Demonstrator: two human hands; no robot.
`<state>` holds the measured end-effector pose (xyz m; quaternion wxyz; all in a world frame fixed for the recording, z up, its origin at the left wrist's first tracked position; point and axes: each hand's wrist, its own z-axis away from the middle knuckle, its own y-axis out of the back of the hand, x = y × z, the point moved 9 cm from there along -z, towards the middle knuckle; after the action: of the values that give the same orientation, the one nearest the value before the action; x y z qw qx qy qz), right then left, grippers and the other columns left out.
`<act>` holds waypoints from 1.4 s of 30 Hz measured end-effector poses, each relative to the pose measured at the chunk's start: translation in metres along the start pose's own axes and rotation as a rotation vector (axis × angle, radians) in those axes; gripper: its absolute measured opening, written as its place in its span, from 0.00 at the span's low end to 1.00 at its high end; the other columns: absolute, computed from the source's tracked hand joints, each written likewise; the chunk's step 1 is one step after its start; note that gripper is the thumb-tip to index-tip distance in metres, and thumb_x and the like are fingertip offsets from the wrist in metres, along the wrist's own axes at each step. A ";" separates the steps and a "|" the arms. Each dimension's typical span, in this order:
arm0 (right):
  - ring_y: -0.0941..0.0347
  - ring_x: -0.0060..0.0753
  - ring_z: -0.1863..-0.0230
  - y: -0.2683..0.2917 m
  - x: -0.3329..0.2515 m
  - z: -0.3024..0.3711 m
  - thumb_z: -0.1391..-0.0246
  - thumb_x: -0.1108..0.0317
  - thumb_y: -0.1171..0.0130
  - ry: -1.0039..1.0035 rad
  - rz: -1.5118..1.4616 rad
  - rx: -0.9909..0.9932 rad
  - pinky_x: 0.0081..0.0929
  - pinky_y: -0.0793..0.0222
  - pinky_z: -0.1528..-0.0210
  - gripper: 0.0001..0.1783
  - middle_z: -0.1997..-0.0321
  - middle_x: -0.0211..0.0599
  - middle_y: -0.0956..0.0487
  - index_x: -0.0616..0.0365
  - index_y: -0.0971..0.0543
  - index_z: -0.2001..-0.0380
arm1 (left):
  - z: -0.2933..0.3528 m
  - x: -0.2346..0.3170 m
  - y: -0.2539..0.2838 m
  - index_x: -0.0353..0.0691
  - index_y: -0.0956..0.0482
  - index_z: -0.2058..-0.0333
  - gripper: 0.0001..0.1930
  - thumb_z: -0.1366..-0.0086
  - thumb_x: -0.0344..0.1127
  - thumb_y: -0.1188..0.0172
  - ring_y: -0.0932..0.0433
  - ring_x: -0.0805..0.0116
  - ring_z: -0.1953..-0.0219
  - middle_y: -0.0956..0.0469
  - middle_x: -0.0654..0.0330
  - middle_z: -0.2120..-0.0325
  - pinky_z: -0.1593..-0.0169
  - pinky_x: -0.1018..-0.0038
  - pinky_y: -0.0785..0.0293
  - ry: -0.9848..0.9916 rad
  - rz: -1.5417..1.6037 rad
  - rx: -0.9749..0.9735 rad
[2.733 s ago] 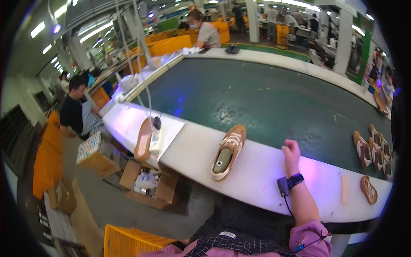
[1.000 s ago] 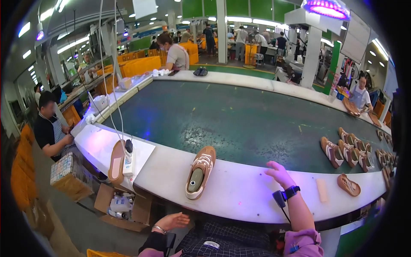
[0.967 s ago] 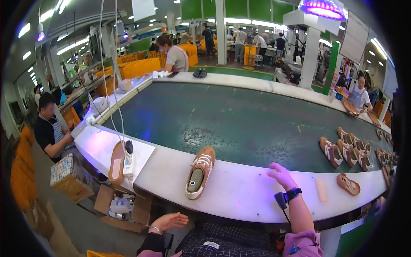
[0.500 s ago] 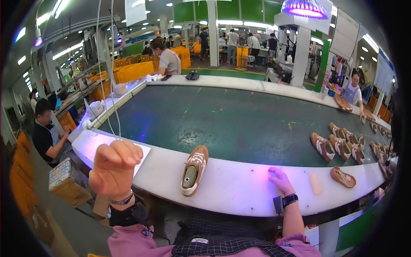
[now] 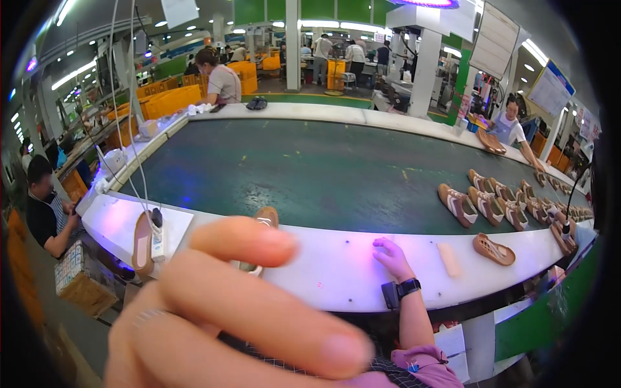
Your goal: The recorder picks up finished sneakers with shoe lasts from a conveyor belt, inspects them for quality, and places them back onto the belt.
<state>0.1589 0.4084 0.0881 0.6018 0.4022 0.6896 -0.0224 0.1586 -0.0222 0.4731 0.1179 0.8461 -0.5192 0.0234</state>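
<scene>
My left hand [image 5: 220, 304] looms large and close, its fingers bent a little and apart, with nothing in them. Behind it a brown and white sneaker [image 5: 266, 215] stands on the white ledge [image 5: 317, 271], mostly hidden by my fingers. My right hand [image 5: 392, 257] rests over the ledge with its fingers loosely stretched, holding nothing. To its right lie a pale beige strip [image 5: 448, 259] and a brown shoe sole [image 5: 493, 249].
Several brown sneakers [image 5: 458, 204] stand in rows on the dark green belt [image 5: 291, 171] at right. Far left on the ledge are another brown sole [image 5: 141, 246] and a white power strip [image 5: 158, 243]. Co-workers [image 5: 510, 126] sit and stand around the belt.
My left hand has come much closer to the camera and now covers most of the near sneaker. The view has shifted right; my right hand stays over the ledge.
</scene>
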 end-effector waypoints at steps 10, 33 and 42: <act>0.31 0.29 0.51 0.007 0.034 0.010 0.51 0.67 0.40 -0.186 -0.265 0.007 0.26 0.39 0.45 0.14 0.56 0.33 0.24 0.60 0.23 0.60 | -0.010 -0.007 -0.026 0.53 0.34 0.56 0.17 0.41 0.50 0.47 0.39 0.64 0.51 0.31 0.63 0.60 0.40 0.55 0.65 -0.100 0.122 -0.170; 0.29 0.29 0.51 0.019 -0.004 0.009 0.50 0.69 0.41 -0.135 -0.104 0.035 0.29 0.37 0.45 0.12 0.59 0.33 0.22 0.59 0.21 0.61 | -0.023 -0.038 0.003 0.48 0.57 0.34 0.48 0.45 0.66 0.47 0.47 0.47 0.36 0.45 0.45 0.38 0.38 0.42 0.84 -0.445 0.182 -0.636; 0.31 0.35 0.47 0.026 -0.054 0.006 0.51 0.67 0.40 -0.108 -0.091 0.027 0.32 0.38 0.43 0.12 0.57 0.37 0.23 0.58 0.21 0.63 | -0.024 -0.162 -0.038 0.41 0.45 0.38 0.44 0.40 0.71 0.78 0.32 0.49 0.45 0.33 0.41 0.47 0.37 0.53 0.51 0.210 0.633 0.003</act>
<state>0.1766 0.3941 0.1434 0.6309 0.3767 0.6735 -0.0806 0.1197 0.1406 0.4632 0.1562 0.6360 -0.7413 0.1467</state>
